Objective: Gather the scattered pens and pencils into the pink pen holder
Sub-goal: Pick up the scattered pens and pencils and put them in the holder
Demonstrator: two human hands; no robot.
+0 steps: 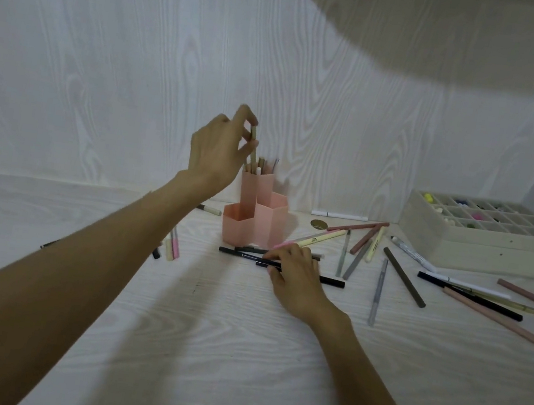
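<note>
Our left hand (pixel 219 150) is pinching a tan pencil (pixel 253 146) above the pink pen holder (pixel 255 216) — a skewed drop could tip it — while our right hand (pixel 296 276), at five o'clock, is fingering a black pen (pixel 331 281).

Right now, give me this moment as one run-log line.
left hand: pinches beige pencil over pink pen holder | right hand: on black pen on desk | many pens still scattered

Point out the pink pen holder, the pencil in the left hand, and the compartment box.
pink pen holder (pixel 267 225): head view, front hexagonal wall.
pencil (pixel 253 151): head view, shaft below the fingers.
compartment box (pixel 480 246): head view, front wall.
</note>
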